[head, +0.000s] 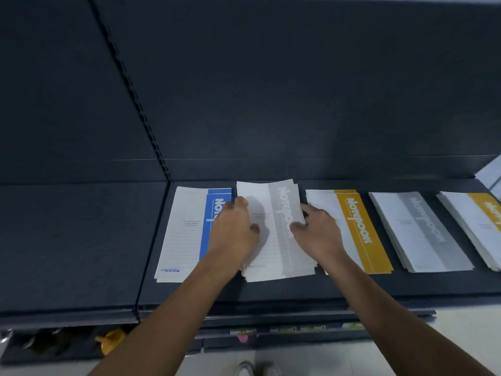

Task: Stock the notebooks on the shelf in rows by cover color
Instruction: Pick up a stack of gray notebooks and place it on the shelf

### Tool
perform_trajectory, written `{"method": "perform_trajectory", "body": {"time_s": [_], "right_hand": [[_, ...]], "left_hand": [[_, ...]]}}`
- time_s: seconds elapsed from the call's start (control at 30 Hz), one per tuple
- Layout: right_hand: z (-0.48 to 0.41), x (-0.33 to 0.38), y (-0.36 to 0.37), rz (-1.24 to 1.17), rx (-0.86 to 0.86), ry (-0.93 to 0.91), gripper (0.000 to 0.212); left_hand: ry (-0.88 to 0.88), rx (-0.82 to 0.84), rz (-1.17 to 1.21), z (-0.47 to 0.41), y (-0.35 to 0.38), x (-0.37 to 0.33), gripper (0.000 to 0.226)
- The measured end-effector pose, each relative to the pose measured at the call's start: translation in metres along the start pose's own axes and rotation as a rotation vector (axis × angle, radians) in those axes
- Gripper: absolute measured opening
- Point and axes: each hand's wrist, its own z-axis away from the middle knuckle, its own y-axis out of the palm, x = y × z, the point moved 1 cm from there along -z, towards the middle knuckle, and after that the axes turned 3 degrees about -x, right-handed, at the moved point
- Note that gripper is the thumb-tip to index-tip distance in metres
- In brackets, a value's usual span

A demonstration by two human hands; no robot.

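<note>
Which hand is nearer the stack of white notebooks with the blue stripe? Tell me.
Left. The left hand overlaps the right edge of the blue-striped white notebook stack while gripping the grey-striped notebook stack beside it; the right hand grips that grey stack's opposite edge, farther off.

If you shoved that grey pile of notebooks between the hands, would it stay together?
Probably it slides apart: the grey pile is loose thin notebooks, their edges already fanned at the near end. The covers look smooth, so likely slippery. That may be why the left hand and right hand hold it by both sides.
</note>
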Motion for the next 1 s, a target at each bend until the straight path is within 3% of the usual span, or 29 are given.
{"method": "perform_trajectory", "body": {"time_s": [0.27,0.53,0.87,1.0], "right_hand": [[-0.004,-0.008,0.004,0.202,0.021,-0.025,0.034],[-0.005,-0.002,-0.002,0.265,-0.032,-0.131,0.046],[-0.002,0.009,-0.007,0.106,0.024,-0.374,0.041],[0.012,0.037,0.015,0.08,0.125,-0.466,0.037]], "left_hand": [[0.017,0.027,-0.097,-0.005,0.015,-0.002,0.043],[0.023,-0.03,-0.135,0.001,0.014,-0.001,0.039],[-0.015,-0.153,-0.067,0.012,-0.003,0.011,0.024],[-0.061,-0.21,-0.051,0.03,-0.022,0.039,0.021]]}}
